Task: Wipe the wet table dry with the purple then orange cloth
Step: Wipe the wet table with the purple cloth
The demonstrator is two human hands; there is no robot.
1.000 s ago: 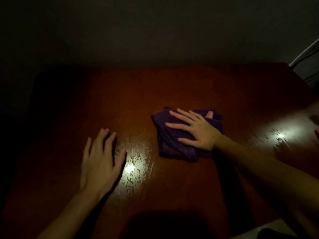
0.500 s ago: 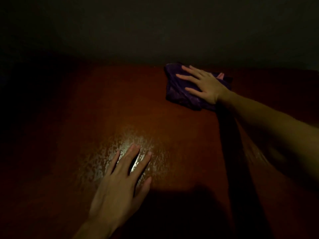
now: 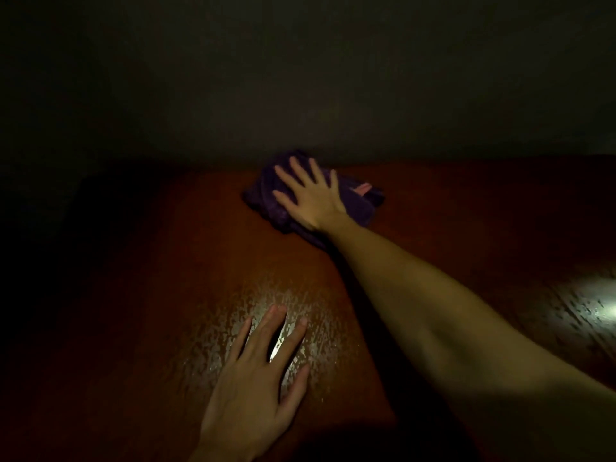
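A folded purple cloth [image 3: 266,195] lies at the far edge of the dark red-brown wooden table [image 3: 166,261]. My right hand [image 3: 311,196] presses flat on it with fingers spread, arm stretched far forward. A small pink tag [image 3: 362,188] shows on the cloth's right side. My left hand [image 3: 256,388] rests flat on the near part of the table, fingers apart, on a shiny wet patch [image 3: 233,328] of water droplets. No orange cloth is in view.
The room is very dark. A dark wall [image 3: 300,78] rises just behind the table's far edge. A second bright wet patch [image 3: 593,305] glints at the right edge of the view.
My right hand has pushed the purple cloth from the table's middle out to the far edge and a little leftward. My left hand stays flat on the wet patch.
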